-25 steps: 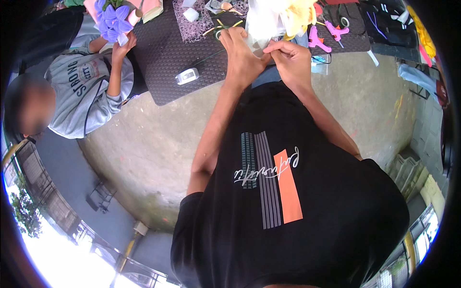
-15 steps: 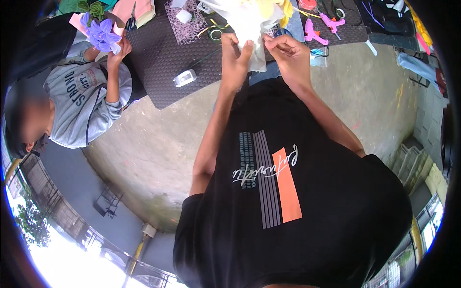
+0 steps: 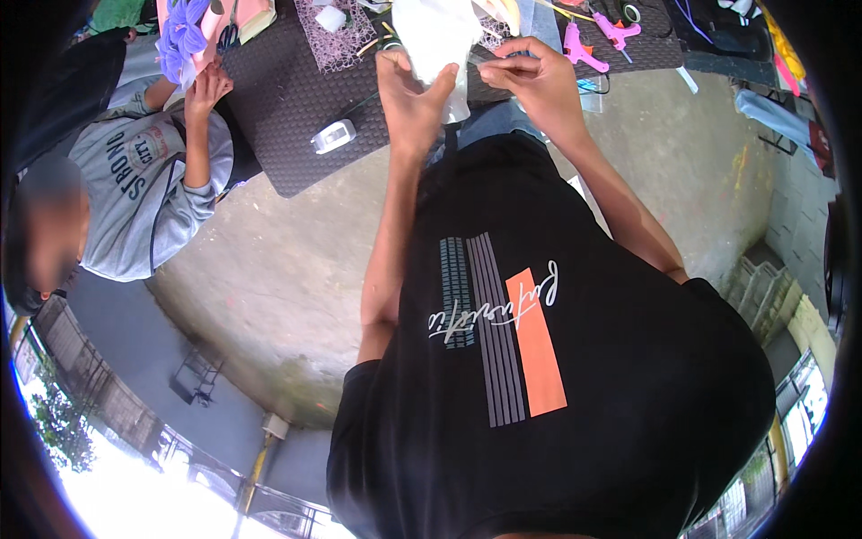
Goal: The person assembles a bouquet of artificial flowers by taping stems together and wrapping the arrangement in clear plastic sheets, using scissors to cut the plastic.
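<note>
A bundle of white wrapping paper [image 3: 437, 36] narrows toward its lower end above the table's near edge. My left hand [image 3: 411, 103] is closed round its lower part, the thumb lying across the front. What the paper encloses is hidden. Just right of it, my right hand [image 3: 539, 85] has thumb and fingertips pinched together, a little apart from the paper. Something thin and pale seems to be in that pinch, too small to name. Beyond the right hand, a cream-coloured piece [image 3: 500, 13] shows at the top edge.
A white tape-measure-like case [image 3: 333, 136] lies on the dark textured table [image 3: 269, 108]. Two pink glue guns [image 3: 584, 49] lie at the right, near a tape roll [image 3: 631, 13]. Pink patterned mesh [image 3: 337, 40] lies farther back. At left, a person in grey [image 3: 135, 198] holds purple flowers [image 3: 184, 40].
My right hand has drawn off the paper's edge. The paper's lower end looks narrower, its right flap folded in. The whole view has shifted slightly, and the other person's flowers sit higher in it.
</note>
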